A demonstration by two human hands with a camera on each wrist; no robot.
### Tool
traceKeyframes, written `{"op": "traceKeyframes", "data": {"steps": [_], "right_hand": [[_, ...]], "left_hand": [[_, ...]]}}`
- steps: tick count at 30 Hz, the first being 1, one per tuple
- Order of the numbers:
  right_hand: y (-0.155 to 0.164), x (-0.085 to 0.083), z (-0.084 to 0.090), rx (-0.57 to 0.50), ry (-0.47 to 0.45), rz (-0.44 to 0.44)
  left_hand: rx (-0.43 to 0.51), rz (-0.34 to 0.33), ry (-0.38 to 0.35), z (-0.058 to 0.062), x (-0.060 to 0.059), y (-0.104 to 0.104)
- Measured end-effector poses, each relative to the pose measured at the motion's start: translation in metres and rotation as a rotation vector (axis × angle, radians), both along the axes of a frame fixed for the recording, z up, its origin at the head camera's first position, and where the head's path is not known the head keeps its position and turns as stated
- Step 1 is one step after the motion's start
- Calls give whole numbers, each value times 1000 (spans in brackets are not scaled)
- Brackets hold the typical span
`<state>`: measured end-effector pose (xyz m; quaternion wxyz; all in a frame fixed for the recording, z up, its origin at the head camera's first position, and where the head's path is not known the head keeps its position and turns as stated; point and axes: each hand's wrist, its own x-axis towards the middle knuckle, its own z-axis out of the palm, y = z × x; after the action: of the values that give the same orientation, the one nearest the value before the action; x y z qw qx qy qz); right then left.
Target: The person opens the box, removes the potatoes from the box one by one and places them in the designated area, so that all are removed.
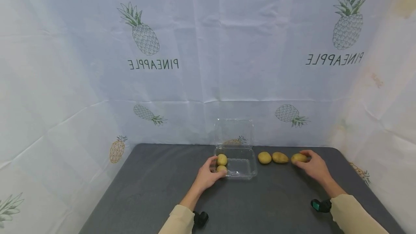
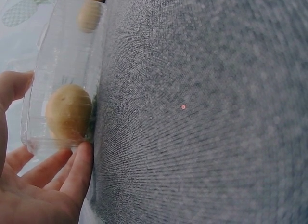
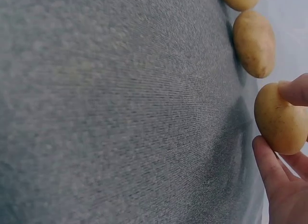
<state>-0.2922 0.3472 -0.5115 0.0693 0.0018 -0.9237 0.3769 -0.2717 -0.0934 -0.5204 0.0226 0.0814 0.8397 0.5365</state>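
A clear plastic clamshell box (image 1: 242, 167) (image 2: 62, 79) lies open on the dark grey table (image 1: 156, 187), its lid raised against the back cloth. Two yellow potatoes (image 1: 222, 159) (image 1: 222, 169) lie in its left side. My left hand (image 1: 208, 174) (image 2: 38, 185) touches the box's left wall, fingers around the corner beside the near potato (image 2: 69, 112). Three potatoes lie in a row right of the box. My right hand (image 1: 313, 165) (image 3: 284, 176) pinches the rightmost potato (image 1: 299, 158) (image 3: 280, 119) between thumb and fingers. The other two potatoes (image 1: 264, 157) (image 1: 280, 157) lie untouched.
A pale cloth printed with pineapples (image 1: 144, 35) hangs behind and beside the table. Dark wrist-worn cameras (image 1: 200, 219) (image 1: 320, 205) sit on both sleeves. Bare grey tabletop (image 2: 202, 118) (image 3: 115, 113) stretches in front of the box.
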Motion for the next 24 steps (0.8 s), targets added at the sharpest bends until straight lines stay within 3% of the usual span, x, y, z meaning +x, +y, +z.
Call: {"op": "traceKeyframes", "data": {"steps": [24], "right_hand": [[4,-2,-1,79,9,43]], "left_hand": [[7,6,-1,0,0,1]]}}
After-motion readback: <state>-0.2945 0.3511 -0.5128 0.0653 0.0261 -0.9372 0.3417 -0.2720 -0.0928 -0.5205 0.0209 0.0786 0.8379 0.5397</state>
